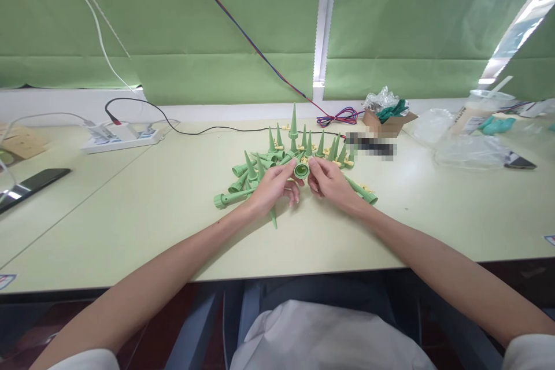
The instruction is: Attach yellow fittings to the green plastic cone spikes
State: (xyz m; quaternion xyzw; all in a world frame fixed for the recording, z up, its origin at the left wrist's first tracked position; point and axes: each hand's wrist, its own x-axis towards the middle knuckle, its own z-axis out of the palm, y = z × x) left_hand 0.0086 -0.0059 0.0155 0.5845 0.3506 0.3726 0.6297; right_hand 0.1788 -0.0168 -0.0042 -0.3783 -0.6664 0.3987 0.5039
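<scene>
Green plastic piece (302, 171), its round hollow end facing the camera, sits in the head view at the near side of the pile of green spikes (281, 156), pinched by the left hand's (277, 186) thumb and fingers. The right hand (328, 182) has thumb and forefinger drawn together just beside it, their grip impossible to tell. Left of the pile lies a white power strip (121, 143); a cardboard box (390, 126) stands beyond its right end.

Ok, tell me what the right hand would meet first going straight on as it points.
Probably the open green piece held by the left hand, close to the right hand; depth is unclear, so they may already touch.
</scene>
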